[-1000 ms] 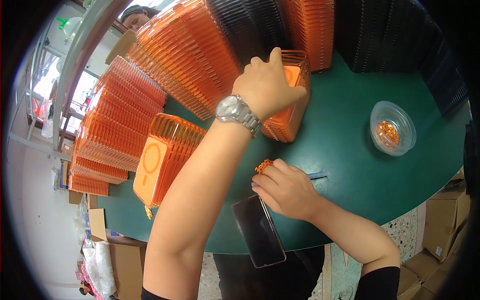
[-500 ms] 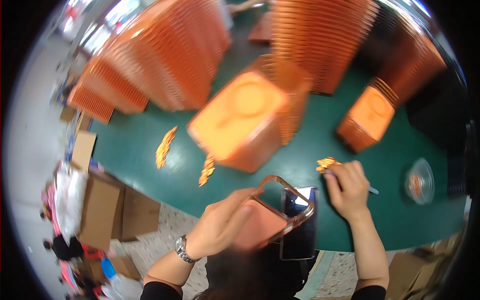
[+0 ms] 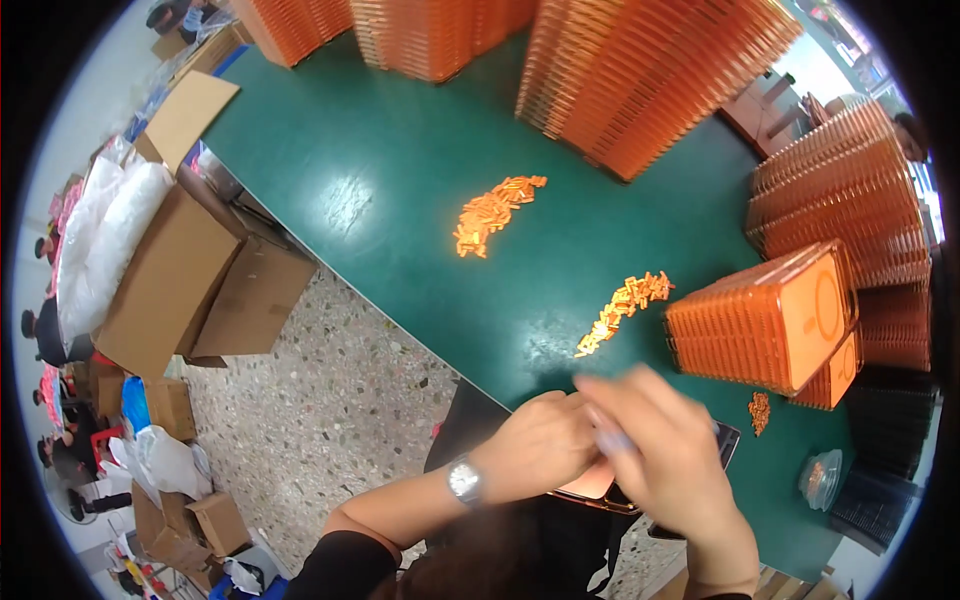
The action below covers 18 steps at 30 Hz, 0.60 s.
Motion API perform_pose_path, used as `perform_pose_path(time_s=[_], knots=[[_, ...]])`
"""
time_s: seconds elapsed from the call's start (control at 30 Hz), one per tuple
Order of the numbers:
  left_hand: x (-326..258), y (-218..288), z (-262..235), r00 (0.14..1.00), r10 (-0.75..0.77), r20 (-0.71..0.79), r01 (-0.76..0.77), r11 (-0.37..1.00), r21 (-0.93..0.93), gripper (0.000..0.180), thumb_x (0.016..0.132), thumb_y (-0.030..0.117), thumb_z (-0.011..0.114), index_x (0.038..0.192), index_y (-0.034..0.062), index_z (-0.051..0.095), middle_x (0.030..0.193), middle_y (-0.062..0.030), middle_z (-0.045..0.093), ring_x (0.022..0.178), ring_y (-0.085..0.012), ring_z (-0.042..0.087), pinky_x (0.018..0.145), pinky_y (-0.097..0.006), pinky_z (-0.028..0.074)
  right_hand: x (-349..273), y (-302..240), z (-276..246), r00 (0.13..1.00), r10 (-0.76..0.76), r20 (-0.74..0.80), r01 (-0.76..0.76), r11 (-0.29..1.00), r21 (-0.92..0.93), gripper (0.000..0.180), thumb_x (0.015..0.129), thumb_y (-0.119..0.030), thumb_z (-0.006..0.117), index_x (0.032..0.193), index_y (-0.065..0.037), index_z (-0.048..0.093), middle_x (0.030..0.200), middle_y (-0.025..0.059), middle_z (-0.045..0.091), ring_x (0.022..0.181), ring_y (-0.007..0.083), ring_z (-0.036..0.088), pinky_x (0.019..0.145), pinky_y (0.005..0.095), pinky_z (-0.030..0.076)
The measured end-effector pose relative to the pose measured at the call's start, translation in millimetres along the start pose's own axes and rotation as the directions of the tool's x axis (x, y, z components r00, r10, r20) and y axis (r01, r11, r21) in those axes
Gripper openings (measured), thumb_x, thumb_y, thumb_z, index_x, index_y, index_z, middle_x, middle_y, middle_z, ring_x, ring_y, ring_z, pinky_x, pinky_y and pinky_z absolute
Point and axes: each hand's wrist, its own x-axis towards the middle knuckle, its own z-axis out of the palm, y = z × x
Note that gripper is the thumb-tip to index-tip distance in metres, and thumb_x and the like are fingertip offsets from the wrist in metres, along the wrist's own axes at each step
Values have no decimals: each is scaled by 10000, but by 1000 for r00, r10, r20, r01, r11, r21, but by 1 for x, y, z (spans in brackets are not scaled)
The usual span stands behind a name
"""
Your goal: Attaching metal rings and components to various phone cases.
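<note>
My left hand (image 3: 540,450), with a silver watch on its wrist, holds a phone case (image 3: 592,484) with an orange back and a shiny rim close to the near table edge. Over the case is my right hand (image 3: 665,455), its fingers bent and smeared by motion, so what they hold, if anything, cannot be made out. The two hands overlap and cover much of the case. Just beyond the right hand, part of a dark phone (image 3: 728,442) shows. Small orange pieces lie in loose piles: one nearby (image 3: 625,310), one farther off (image 3: 490,217), and a small one (image 3: 760,412) at the right.
Tall stacks of orange cases (image 3: 640,85) stand at the back of the green table (image 3: 350,250), with a lower stack (image 3: 740,325) at the right. A clear plastic cup (image 3: 820,480) and black stacked cases (image 3: 895,420) are at the far right. Cardboard boxes (image 3: 165,290) stand left of the table.
My head view has swung left. My right hand has left the small pile of orange pieces and come over the phone case, which my left hand still holds.
</note>
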Motion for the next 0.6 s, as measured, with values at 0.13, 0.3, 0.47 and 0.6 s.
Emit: perform_pose_path(time_s=[0.13, 0.3, 0.47, 0.6], knots=[[5, -2, 2, 998, 48, 32, -48, 999, 3, 147, 943, 214, 664, 1017, 90, 693, 857, -69, 649, 842, -244, 687, 761, -382, 540, 96, 49, 62, 999, 29, -28, -31, 997, -67, 175, 968, -84, 682, 1119, -23, 747, 968, 175, 691, 852, 366, 693, 780, 434, 541], [5, 1, -2, 997, 2, 80, 1, 1000, -29, 175, 984, 221, 639, 1043, 65, 693, 868, -92, 655, 855, -259, 681, 791, -378, 534, 135, 62, 90, 994, 99, -43, -103, 989, -108, 153, 948, -116, 714, 1058, -18, 756, 976, 161, 703, 868, 373, 701, 782, 443, 540], [2, -3, 1, 996, 8, 86, -3, 999, -49, 171, 983, 198, 631, 1038, 46, 688, 871, -107, 657, 862, -267, 684, 802, -383, 537, 141, 59, 100, 993, 101, -58, -108, 982, -152, 158, 940, -147, 726, 1022, -14, 746, 974, 153, 705, 869, 376, 699, 779, 463, 536], [2, -3, 0, 996, 2, 84, 2, 999, -53, 167, 957, 176, 636, 1043, 42, 686, 879, -111, 658, 876, -269, 687, 810, -384, 540, 141, 56, 95, 996, 87, -33, -91, 980, -177, 136, 942, -132, 716, 983, -4, 729, 984, 151, 705, 878, 383, 697, 778, 468, 535]])
